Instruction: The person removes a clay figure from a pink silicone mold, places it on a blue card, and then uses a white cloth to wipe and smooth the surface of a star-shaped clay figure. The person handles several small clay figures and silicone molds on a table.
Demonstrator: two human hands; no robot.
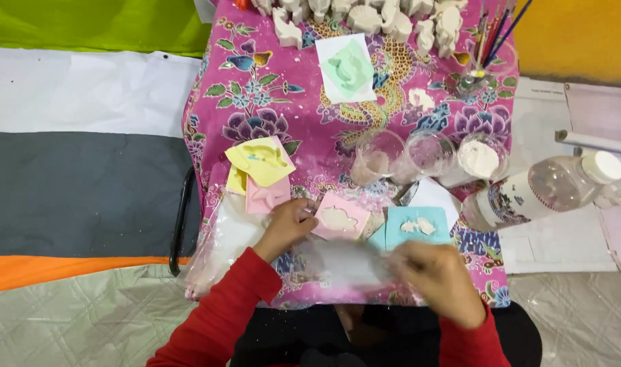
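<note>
Red sleeves [215, 319] are showing nearest me, at six o'clock. My right hand [441, 278] is curling loosely around a clear plastic sheet or bag [348, 261], blurred; how tightly the fingers are closing I cannot tell. My left hand [288, 226] is pinching the left edge of a pink mould [339, 217] filled with white plaster, fingers bent, thumb on top.

Items lying on the pink floral tablecloth [270, 88]:
- blue mould [416, 228], holding white plaster, sitting just at three o'clock of the pink one;
- yellow mould [261, 160] overlapping a second pink mould [266, 197], at eleven o'clock of my left hand;
- green mould on white paper [348, 68], at twelve o'clock;
- three clear plastic cups [426, 156] in a row, the rightmost one holding white powder;
- white plaster figures [365, 17] lining the far edge;
- paintbrushes [494, 34] standing at one o'clock;
- plastic bottle [542, 190] with a white cap, lying on its side at three o'clock.
</note>
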